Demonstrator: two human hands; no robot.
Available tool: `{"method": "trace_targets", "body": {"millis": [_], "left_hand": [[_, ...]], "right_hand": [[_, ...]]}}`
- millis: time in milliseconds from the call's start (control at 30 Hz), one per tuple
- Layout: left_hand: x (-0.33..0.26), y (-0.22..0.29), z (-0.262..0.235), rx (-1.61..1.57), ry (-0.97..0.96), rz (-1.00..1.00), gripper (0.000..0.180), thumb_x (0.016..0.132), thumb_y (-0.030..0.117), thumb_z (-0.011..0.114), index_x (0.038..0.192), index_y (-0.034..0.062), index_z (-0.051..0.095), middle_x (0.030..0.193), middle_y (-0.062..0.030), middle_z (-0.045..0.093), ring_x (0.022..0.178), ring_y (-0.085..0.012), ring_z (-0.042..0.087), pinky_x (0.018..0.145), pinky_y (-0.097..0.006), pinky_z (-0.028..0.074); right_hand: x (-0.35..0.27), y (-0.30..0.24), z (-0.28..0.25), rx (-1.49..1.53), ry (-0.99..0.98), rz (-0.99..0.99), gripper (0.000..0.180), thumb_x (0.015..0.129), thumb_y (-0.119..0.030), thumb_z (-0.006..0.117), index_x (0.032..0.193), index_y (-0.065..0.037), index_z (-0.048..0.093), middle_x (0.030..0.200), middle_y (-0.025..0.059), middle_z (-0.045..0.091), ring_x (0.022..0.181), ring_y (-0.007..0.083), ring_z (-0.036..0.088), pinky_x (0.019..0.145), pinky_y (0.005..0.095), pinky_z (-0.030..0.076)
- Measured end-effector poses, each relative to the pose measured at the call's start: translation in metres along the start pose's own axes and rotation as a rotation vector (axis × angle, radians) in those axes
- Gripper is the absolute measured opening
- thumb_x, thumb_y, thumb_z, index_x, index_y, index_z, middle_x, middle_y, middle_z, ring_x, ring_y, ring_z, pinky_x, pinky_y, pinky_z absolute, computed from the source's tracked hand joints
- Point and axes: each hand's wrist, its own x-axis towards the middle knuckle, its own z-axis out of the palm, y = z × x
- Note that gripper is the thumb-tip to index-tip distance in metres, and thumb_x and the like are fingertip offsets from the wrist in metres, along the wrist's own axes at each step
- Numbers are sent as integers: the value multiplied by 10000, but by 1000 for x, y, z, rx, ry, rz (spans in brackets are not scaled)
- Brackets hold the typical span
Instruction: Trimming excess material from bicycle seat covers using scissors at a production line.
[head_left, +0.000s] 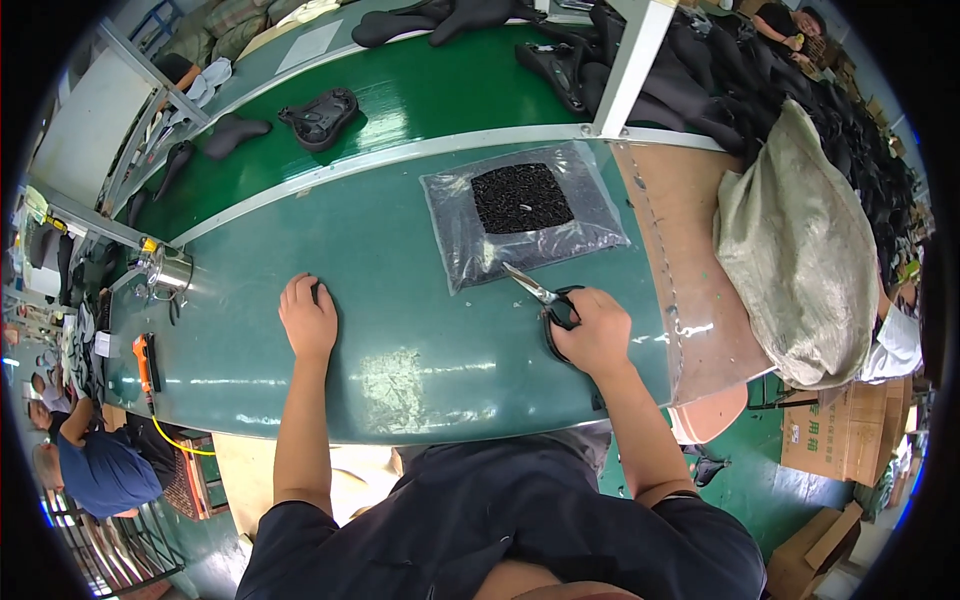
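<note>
- Green-topped desk [245,245] stretched out in front of us, its near edge close against our body.
- Our right hand [597,330] was closed around the black handles of the scissors [548,297], with the blades slanting forward and to the left; we could not tell whether they met fully.
- Our left hand [308,322] lay back upward over the desk, fingers loosely curled and close together. Something small and dark showed at its thumb side; we could not tell whether we were pinching it.
- Just beyond the scissors lay the clear plastic bag [452,232], flat, with small dark pieces [520,192] gathered in it. The blade tips showed at its near edge, touching or merely above, we could not tell.
- Good scissor work, we judged, called for keeping the tips on the bare plastic margin, away from the pieces, and for the left hand to steady the bag outside the blades' line.
- Our freest room lay between the left hand and the bag.
- Farther out, a pale rail [400,157] and a white post [635,70] bounded the back, a bulky sack [795,250] crowded the right, and an orange power tool [145,362] lay near the left end.
</note>
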Motion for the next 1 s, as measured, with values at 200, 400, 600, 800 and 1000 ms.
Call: {"method": "trace_targets", "body": {"millis": [200, 400, 600, 800, 1000], "left_hand": [[-1, -3, 5, 6, -13, -3, 200, 1005, 175, 640, 1176, 77, 667, 1341, -91, 675, 1256, -332, 601, 1045, -477, 465], [-2, -9, 0, -6, 78, 38, 182, 971, 173, 662, 1116, 69, 700, 1259, -117, 717, 1189, -360, 650, 1010, -494, 510], [2, -3, 3, -32, 99, 28, 173, 946, 174, 692, 1082, 68, 702, 1233, -147, 721, 1136, -385, 668, 988, -499, 531], [11, 4, -16, 77, -75, -4, 242, 937, 204, 693, 1136, 67, 679, 1226, -147, 684, 1121, -396, 661, 967, -497, 532], [178, -2, -22, 44, -357, 275, 283, 909, 159, 709, 1168, 51, 681, 1211, -188, 667, 1118, -432, 654, 954, -505, 545]], "right_hand": [[-4, 0, -4, 11, 51, -5, 252, 716, -239, 868, 820, -100, 685, 709, 49, 604, 670, 280, 636, 580, 412, 506], [-4, -9, 1, 89, 15, -114, 209, 713, -144, 820, 876, -77, 708, 722, 57, 622, 678, 288, 641, 617, 413, 523], [-4, -24, 10, 51, -124, -158, 219, 748, -201, 835, 843, -71, 685, 754, 86, 646, 728, 334, 663, 658, 459, 539], [41, -65, 21, 303, -783, -98, 364, 779, -339, 904, 779, -51, 681, 706, 112, 639, 644, 329, 640, 625, 436, 513], [80, -70, 76, 697, -1312, -317, 454, 847, -451, 894, 841, -23, 743, 671, 119, 672, 609, 242, 663, 568, 367, 497]]}}
